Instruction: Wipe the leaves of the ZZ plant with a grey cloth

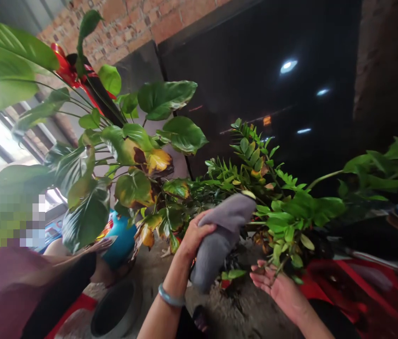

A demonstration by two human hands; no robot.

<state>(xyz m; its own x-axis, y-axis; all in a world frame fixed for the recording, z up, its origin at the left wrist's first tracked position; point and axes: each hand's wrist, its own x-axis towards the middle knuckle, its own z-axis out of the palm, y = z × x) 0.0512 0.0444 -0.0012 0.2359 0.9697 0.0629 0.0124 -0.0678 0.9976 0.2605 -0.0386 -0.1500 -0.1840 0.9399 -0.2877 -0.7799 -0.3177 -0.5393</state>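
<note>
My left hand (199, 238), with a pale bangle (171, 295) on its wrist, is closed around a grey cloth (216, 254). The cloth bunches up and over toward the plant, and a small yellowish edge shows at its upper end; what it covers is hidden. My right hand (278, 287) is palm up with its fingers stretched out, under the low leaves of a green leafy plant (287, 219). Thin stems lie against its fingers. Whether it bears their weight I cannot tell.
A large broad-leaved plant (165, 101) with some yellowed, browned leaves stands at left. Behind is a dark glossy panel (237, 84). At lower left, another person's hand (103, 245) is beside a blue round object (119, 238), above a dark bucket (114, 308). Red plastic (347, 282) lies at right.
</note>
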